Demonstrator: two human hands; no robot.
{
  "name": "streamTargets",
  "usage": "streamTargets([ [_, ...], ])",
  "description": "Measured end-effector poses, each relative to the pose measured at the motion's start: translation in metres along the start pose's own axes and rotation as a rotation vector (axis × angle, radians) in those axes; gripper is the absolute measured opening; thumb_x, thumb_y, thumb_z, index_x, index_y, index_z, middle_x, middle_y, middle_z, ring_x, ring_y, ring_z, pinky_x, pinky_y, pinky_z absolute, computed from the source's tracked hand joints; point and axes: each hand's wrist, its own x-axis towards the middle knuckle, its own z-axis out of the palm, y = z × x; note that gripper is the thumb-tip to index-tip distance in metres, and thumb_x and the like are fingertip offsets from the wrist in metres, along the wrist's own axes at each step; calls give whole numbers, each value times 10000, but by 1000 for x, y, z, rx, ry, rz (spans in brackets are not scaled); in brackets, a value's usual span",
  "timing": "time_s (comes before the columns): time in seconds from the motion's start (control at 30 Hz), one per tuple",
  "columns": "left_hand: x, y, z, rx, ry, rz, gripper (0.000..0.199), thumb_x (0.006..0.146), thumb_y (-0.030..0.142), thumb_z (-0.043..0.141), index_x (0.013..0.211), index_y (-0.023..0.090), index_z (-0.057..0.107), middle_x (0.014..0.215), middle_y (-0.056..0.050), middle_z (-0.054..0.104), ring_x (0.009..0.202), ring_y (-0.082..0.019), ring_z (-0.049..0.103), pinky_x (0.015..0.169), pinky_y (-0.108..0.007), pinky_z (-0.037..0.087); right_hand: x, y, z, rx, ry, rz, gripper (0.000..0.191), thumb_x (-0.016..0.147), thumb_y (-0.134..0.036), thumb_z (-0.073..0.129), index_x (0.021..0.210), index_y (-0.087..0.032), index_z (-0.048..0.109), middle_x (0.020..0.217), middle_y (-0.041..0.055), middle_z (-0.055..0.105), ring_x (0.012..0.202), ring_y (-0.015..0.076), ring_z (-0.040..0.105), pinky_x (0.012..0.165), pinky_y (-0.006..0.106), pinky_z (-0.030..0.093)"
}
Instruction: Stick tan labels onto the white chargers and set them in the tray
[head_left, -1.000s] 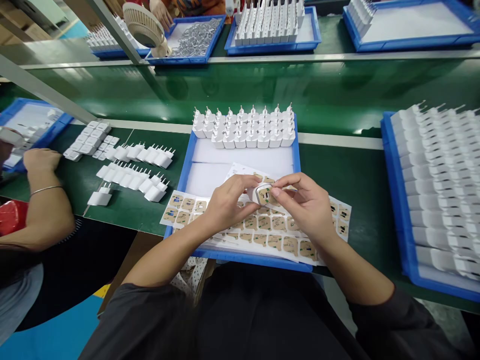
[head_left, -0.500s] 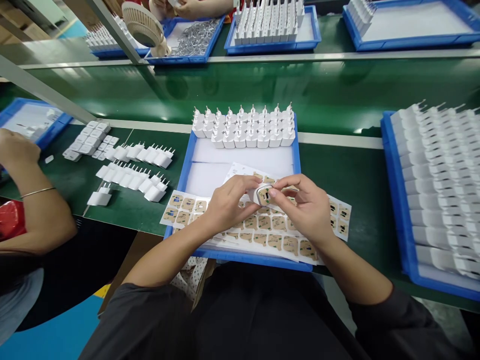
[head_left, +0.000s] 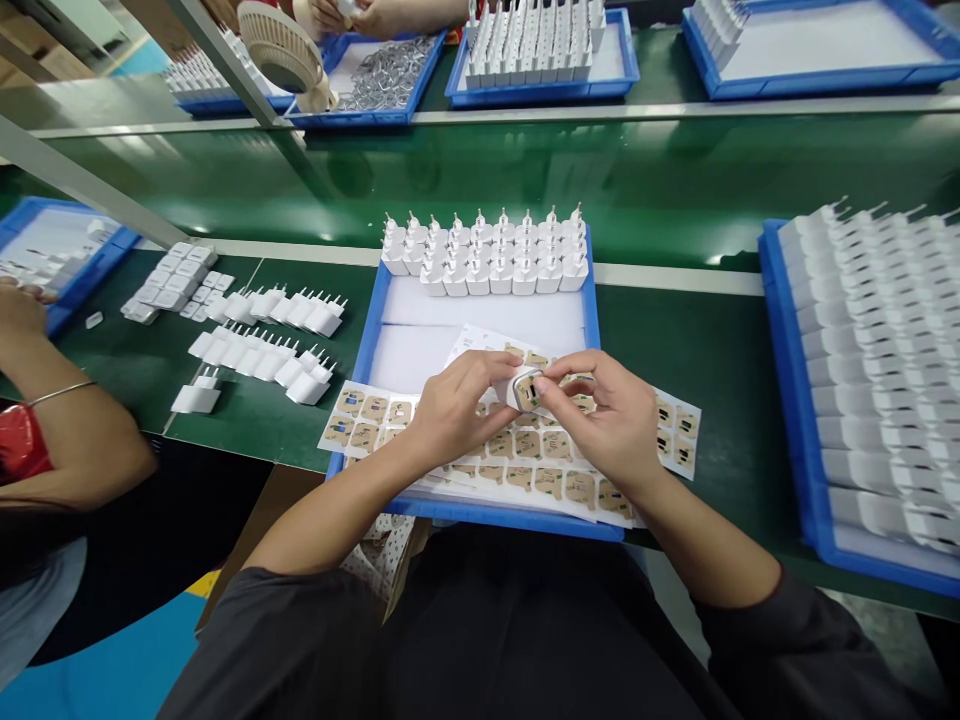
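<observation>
My left hand point(head_left: 456, 408) is closed around a white plug charger point(head_left: 511, 391), whose end face points toward my right. On that face lies a tan sticker point(head_left: 527, 392) with dark slots. Thumb and forefinger of my right hand point(head_left: 611, 415) pinch at the sticker's right edge; whether it is fully stuck down I cannot tell. Beneath both hands, sheets of tan stickers point(head_left: 551, 447) lie across the front of a blue tray point(head_left: 592, 330). Upright white chargers point(head_left: 499, 255), prongs up, stand in rows at the tray's back.
A blue tray full of chargers point(head_left: 862, 400) stands at right. Loose chargers point(head_left: 247, 350) and white caps point(head_left: 176, 280) lie at left, near a co-worker's arm point(head_left: 67, 430). Across the green divider are more trays point(head_left: 544, 95), a fan point(head_left: 281, 50) and another person's hands point(head_left: 375, 15).
My hands stay almost in place, with the right fingers still at the sticker. The co-worker's hand at left has moved slightly down. The whole view has shifted a little.
</observation>
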Motion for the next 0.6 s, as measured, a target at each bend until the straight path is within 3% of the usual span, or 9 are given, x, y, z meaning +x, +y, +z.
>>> streamTargets([
  [0.17, -2, -2, 3, -19, 20, 7, 317, 839, 240, 692, 1102, 215, 518, 1092, -98, 700, 998, -206, 682, 786, -332, 569, 0, 0, -1, -97, -4, -93, 55, 870, -199, 669, 913, -231, 658, 826, 30, 674, 764, 178, 634, 605, 301, 572],
  [0.3, -3, -2, 6, -73, 54, 38, 325, 836, 218, 693, 1102, 203, 508, 1083, -106, 694, 999, -207, 683, 790, -346, 580, 2, 3, -2, -90, -19, -25, 120, 858, -265, 703, 967, -228, 671, 866, 36, 616, 781, 170, 602, 587, 279, 566],
  [0.47, -4, 1, 6, -186, 124, -32, 369, 813, 238, 732, 1082, 208, 481, 1078, -96, 679, 1011, -189, 677, 755, -308, 584, 7, 8, -4, 367, -257, 243, 207, 896, -351, 658, 1068, -243, 700, 911, 30, 541, 808, 156, 596, 596, 266, 622],
  [0.6, -6, 2, 8, -265, 163, -144, 357, 821, 268, 728, 1053, 212, 463, 1088, -92, 662, 1027, -182, 664, 740, -286, 577, 6, 12, 0, 575, -355, 312, 357, 836, -338, 725, 1178, -265, 652, 973, 24, 468, 874, 164, 563, 603, 274, 637],
])
